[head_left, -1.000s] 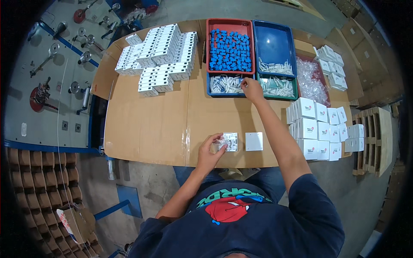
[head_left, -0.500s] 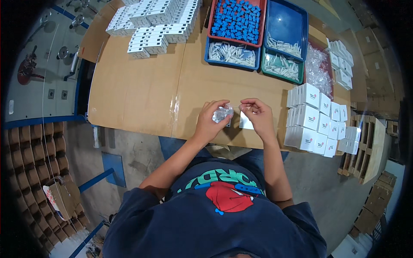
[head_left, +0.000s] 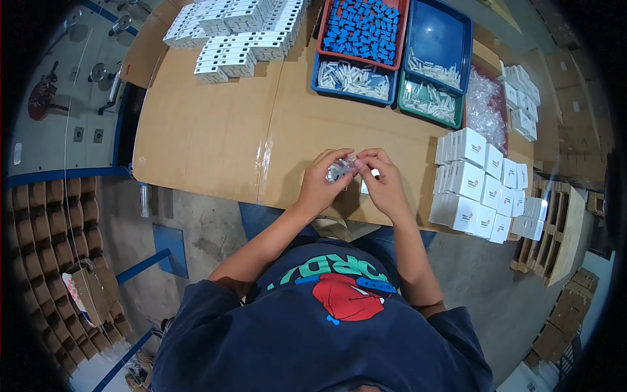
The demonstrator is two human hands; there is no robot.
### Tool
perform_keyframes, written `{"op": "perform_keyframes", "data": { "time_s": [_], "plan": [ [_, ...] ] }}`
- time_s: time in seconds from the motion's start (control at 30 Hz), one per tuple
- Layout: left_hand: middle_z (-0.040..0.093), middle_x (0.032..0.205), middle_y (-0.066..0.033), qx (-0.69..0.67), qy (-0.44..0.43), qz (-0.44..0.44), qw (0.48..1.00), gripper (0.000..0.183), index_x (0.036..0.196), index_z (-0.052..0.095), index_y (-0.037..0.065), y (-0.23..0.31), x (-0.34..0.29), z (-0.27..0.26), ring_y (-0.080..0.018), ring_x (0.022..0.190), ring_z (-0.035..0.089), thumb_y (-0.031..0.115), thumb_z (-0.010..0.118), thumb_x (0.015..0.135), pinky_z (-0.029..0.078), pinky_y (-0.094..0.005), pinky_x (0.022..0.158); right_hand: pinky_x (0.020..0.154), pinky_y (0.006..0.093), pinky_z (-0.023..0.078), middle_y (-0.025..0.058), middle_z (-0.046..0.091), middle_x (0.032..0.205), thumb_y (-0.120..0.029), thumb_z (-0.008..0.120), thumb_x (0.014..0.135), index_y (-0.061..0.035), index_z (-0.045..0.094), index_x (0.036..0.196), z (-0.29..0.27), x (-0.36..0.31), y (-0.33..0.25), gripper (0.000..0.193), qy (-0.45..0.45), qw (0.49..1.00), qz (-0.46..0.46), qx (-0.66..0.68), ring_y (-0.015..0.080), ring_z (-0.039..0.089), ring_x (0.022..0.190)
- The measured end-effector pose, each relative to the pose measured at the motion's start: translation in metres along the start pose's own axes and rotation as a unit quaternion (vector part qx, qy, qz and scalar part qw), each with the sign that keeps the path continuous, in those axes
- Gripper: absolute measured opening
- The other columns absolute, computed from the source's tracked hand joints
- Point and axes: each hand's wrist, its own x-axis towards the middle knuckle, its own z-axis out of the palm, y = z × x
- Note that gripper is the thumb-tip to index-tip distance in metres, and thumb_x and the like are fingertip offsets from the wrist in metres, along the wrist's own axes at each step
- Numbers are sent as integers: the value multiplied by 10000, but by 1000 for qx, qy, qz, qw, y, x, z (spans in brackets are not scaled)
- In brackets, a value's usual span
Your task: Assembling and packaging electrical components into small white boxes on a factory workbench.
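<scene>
Bag (head_left: 339, 171) of clear plastic, between left hand (head_left: 321, 176) and right hand (head_left: 385, 183), over the table (head_left: 209, 130).
I have the left grasping it, the right's fingertips at its right end, whether gripping I cannot tell; long axis unclear. White boxes (head_left: 465, 183) off right carry small red-and-dark print.

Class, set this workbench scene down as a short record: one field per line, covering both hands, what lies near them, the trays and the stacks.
Left hand: holds a clear plastic bag
Right hand: fingertips at the bag's right edge; grip unclear
Beside the bag: flat white panel, partly hidden by the right hand
Red tray: small blue pieces
Green tray: slim white pieces
Left stack: white units
Right stack: white boxes
</scene>
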Motion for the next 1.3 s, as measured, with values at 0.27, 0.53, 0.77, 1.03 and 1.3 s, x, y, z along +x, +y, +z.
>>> {"op": "perform_keyframes", "data": {
  "time_s": [0.27, 0.53, 0.77, 1.03, 1.3],
  "plan": [
    [697, 1077, -111, -54, 14, -18, 998, 482, 1315, 656, 41, 18, 5, 1, -225, 997, 693, 43, 778, 848, 546, -344, 905, 704, 250, 485, 53, 690, 1050, -127, 700, 998, 20, 745, 1056, -17, 3, -15, 164, -60, 998, 34, -13, 120, 635, 864],
    [691, 1043, -39, -319, -30, -238, 917, 228, 1227, 666, 10, -19, -2, -1, -124, 922, 657, 111, 647, 1023, 531, -280, 865, 632, 223, 453, 24, 698, 936, -127, 696, 1003, 16, 752, 1071, -27, 5, -25, 168, -50, 993, 101, 27, 72, 555, 711],
    [684, 1053, -44, -288, -5, -234, 928, 279, 1228, 654, 24, -25, -3, -2, -132, 966, 646, 119, 714, 973, 520, -292, 885, 611, 244, 434, 29, 695, 862, -142, 698, 1002, 9, 755, 1071, -35, 6, -23, 176, -21, 995, 84, -55, 74, 526, 668],
    [702, 1216, -123, 114, -7, 106, 988, 560, 1270, 651, 47, 16, 13, -2, -336, 1164, 615, 146, 860, 760, 467, -435, 1028, 581, 227, 415, 4, 679, 838, -142, 681, 1020, 9, 760, 1079, -28, 0, -20, 181, -78, 988, 131, 28, 45, 494, 634],
    [727, 1048, -100, 79, 14, 98, 992, 398, 1146, 710, 50, -2, 18, 5, -289, 966, 681, 187, 856, 803, 506, -388, 921, 556, 222, 410, 15, 695, 849, -155, 676, 1029, 4, 749, 1117, -26, 2, -10, 196, -45, 995, 86, 10, 47, 539, 632]
  ]
}}
